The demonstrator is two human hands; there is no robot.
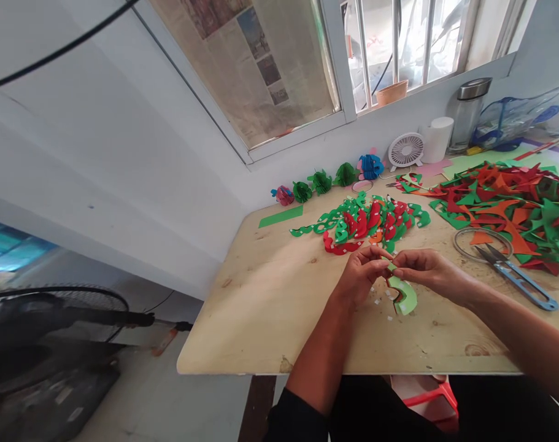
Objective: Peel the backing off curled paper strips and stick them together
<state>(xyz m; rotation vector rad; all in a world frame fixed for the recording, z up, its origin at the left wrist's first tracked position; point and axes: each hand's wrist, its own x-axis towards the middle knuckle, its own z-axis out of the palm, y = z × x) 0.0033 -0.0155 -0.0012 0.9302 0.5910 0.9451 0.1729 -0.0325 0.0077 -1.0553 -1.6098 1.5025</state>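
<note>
The left hand (361,270) and right hand (421,268) had fingers (402,274) clamped on the light-green cutout (408,298), its curved end just below them; a light pinch seemed best, lest the paper crease.

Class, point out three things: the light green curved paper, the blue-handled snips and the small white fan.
Light green curved paper (408,297): head view, on its outer bend.
Blue-handled snips (508,270): head view, on the handle near the blades.
Small white fan (407,151): head view, middle of its round grille.
</note>
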